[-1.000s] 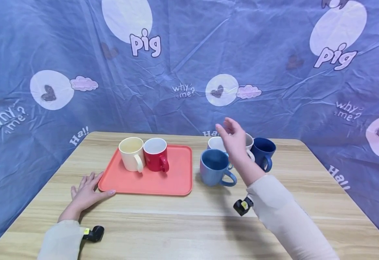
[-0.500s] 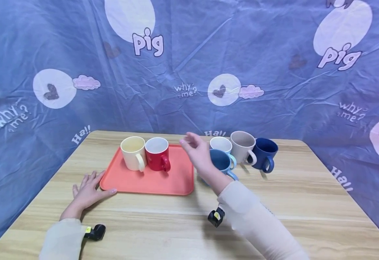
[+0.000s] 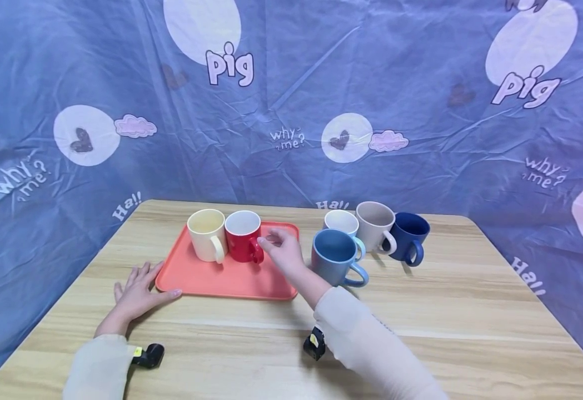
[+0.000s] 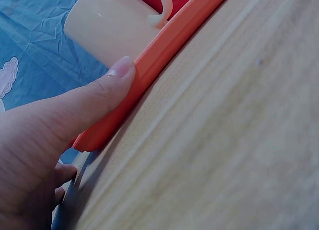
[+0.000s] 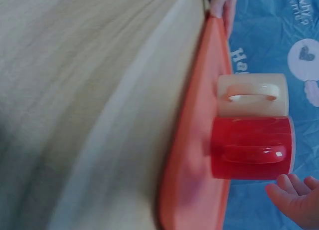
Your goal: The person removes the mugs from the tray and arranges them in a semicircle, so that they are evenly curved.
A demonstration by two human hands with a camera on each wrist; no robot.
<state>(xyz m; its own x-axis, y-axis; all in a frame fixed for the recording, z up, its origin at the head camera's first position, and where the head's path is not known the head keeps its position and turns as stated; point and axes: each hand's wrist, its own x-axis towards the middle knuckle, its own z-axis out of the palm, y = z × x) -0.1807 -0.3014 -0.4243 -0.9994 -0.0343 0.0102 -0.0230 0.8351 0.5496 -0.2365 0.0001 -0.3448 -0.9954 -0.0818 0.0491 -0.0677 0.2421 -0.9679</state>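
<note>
Head view, glossy red mug (image 3: 240,248), fingers (image 3: 278,234) near

My left fingers (image 4: 102,93) touch the tray (image 3: 236,284) at eight o'clock. On it, toward twelve, one mug (image 3: 202,245) stands at its neighbour's (image 3: 238,248) nine o'clock; my right fingers (image 5: 285,200) sit near that neighbour's three. Four other mugs (image 3: 327,268) stand on the surface (image 3: 251,355) at the tray's three.

A left sleeve (image 3: 96,369) and a right sleeve (image 3: 371,347), both long and off-white
Both are plain and softly creased, with loose cuffs (image 3: 105,343). On the inner side, the small left camera (image 3: 152,356) is black with a rounded end and a yellow patch (image 3: 138,351); the right camera (image 3: 313,348) is black too, also marked in yellow. The left hand (image 3: 138,297) and right hand (image 3: 286,256) are bare.
</note>
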